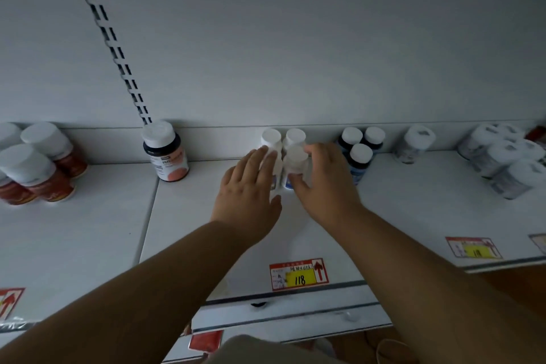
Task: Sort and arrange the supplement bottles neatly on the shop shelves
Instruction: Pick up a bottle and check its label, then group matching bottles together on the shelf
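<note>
The white shelf (88,233) runs across the whole view, and behind it stands a plain white back wall (295,53) with a slotted upright rail (115,47) going diagonally up to the left. The light is dim and greyish.

At the far left, a group of red bottles (38,174) with white caps stands on the shelf. A little to the right, at the foot of the rail, 1 dark bottle with a pink label (167,154) stands alone, slightly tilted in the wide-angle view. A seam in the shelf board runs just beside it toward the front edge.

In the middle, 4 small white bottles (271,139) stand close together in a block near the back. The left hand (248,189) lies with straight fingers against the left side of this block, touching the front left bottle. The right hand (322,183) has its fingers and thumb curled round the front right white bottle (295,162). The 2 hands are near each other, with the bottles between them.

On the front strip below the hands is a red and yellow price tag (299,274) showing 118.

Just to the right of the right hand stand 3 dark blue bottles (359,148) with white caps. Further right is 1 wrapped grey bottle (413,142), then a cluster of wrapped grey bottles (502,156) at the far right. A second price tag (472,248) sits on the shelf front there.
</note>
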Demonstrator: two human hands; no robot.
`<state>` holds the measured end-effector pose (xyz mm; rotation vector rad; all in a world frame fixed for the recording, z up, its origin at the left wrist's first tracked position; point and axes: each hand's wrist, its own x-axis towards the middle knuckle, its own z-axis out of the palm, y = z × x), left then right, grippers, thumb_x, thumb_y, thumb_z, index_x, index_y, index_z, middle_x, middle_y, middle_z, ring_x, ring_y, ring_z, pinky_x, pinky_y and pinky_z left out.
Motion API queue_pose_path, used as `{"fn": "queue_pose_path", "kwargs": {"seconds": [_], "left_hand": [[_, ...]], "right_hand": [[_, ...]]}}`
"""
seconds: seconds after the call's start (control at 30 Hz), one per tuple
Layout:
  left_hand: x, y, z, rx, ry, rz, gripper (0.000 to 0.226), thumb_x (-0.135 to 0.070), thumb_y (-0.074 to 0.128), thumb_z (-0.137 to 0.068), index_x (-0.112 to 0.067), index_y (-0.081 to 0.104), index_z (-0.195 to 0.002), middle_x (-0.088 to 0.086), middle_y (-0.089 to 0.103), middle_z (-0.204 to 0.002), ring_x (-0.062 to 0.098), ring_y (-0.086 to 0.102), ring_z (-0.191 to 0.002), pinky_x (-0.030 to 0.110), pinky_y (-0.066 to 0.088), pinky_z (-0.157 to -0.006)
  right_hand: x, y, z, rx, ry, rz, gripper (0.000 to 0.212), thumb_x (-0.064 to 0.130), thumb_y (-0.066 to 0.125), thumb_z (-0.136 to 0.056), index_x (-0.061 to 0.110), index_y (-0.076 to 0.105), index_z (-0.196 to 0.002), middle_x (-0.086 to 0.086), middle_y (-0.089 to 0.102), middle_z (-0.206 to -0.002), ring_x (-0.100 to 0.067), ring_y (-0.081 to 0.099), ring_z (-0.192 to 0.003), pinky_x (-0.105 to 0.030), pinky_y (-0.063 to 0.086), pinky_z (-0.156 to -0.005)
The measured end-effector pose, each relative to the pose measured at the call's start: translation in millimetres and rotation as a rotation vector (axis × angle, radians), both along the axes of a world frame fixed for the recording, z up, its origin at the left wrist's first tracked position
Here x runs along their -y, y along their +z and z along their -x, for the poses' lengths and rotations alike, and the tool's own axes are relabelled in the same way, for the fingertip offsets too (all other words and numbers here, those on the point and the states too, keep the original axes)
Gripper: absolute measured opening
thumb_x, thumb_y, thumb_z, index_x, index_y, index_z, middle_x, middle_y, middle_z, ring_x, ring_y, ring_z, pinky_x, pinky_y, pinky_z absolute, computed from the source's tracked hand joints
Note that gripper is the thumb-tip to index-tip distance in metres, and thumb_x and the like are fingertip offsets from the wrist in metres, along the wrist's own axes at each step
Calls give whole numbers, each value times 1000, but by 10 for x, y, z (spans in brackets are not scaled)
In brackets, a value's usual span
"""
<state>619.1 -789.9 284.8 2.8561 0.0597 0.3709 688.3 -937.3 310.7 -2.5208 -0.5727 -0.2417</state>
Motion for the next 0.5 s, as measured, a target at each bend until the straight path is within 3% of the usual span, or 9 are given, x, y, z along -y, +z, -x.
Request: {"fn": "queue_pose_path", "kwargs": {"seconds": [0.2, 0.33, 0.43, 0.5], "left_hand": [[15, 47, 474, 49, 117, 89, 74, -39, 61, -87, -14, 30, -149, 9, 38, -152, 29, 34, -139, 43, 25, -114], [-14, 3, 897, 35, 260, 104, 72, -35, 64, -87, -13, 34, -148, 9, 41, -150, 29, 37, -137, 44, 29, -112], [-104, -6, 1345, 3, 427, 128, 71, -38, 60, -88, -17, 32, -150, 5, 39, -151, 26, 34, -139, 42, 28, -113], [-182, -5, 1674, -17, 480, 103, 71, -39, 59, -89, -20, 29, -150, 2, 38, -151, 24, 32, -139, 41, 27, -113]], "right_hand": [[-46, 234, 399, 141, 136, -41, 45, 27, 72, -84, 11, 52, -121, -14, 53, -121, -32, 54, -107, -48, 53, -84], [-249, 311, 607, 93, 362, -125, 43, 35, 64, -86, 14, 53, -122, -9, 53, -121, -27, 58, -104, -44, 53, -85], [-477, 321, 891, 52, 500, -176, 42, 30, 69, -86, 12, 55, -122, -8, 54, -121, -25, 55, -110, -32, 47, -90], [-687, 326, 1126, 20, 587, -189, 42, 29, 69, -87, 14, 54, -124, -8, 53, -123, -25, 54, -113, -32, 47, -92]]}}
